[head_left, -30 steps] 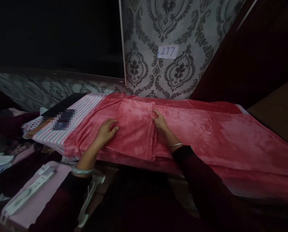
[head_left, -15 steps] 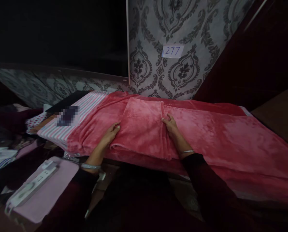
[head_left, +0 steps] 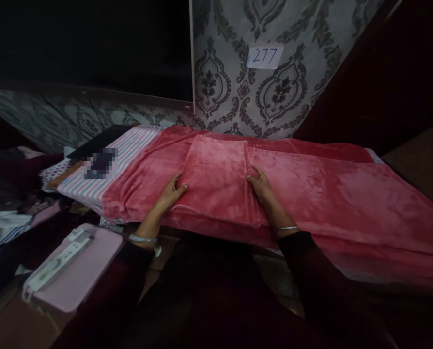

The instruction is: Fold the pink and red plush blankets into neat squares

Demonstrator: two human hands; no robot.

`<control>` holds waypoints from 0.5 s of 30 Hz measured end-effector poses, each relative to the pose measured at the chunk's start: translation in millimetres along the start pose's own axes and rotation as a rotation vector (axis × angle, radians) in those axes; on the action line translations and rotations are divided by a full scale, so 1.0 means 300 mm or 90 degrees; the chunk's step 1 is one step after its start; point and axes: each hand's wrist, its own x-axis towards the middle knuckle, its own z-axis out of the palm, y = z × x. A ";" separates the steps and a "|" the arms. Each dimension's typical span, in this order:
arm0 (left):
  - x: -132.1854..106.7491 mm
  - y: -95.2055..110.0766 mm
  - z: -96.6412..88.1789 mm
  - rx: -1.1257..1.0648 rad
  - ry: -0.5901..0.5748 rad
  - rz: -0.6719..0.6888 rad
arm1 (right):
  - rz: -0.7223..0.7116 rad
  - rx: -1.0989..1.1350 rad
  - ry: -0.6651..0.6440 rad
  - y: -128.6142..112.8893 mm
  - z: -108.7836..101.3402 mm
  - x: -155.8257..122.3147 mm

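A folded pink plush cloth (head_left: pixel 218 179) lies on top of a larger pink plush blanket (head_left: pixel 332 198) spread over a long surface. My left hand (head_left: pixel 171 192) grips the folded cloth's left edge, thumb on top and fingers tucked under. On its right edge, my right hand (head_left: pixel 262 185) does the same, fingers curled around the fabric. Both arms wear dark sleeves, and each wrist carries a bangle.
A striped pink and white cloth (head_left: pixel 103 174) lies under the blanket at the left. A white power strip (head_left: pixel 60 259) rests on a pink pad (head_left: pixel 82 276) at lower left. Patterned wallpaper with a "277" label (head_left: pixel 263 56) stands behind. Dark clutter fills the far left.
Both hands slid from the top of the folded cloth down to its side edges and closed on them. The view tilted slightly downward.
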 end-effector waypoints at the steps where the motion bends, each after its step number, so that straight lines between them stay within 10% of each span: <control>1: 0.000 -0.002 0.001 0.012 0.005 0.008 | 0.003 0.001 -0.006 0.000 -0.008 -0.017; 15: 0.029 -0.054 0.029 0.095 0.030 0.141 | -0.028 -0.232 -0.045 -0.077 -0.062 -0.194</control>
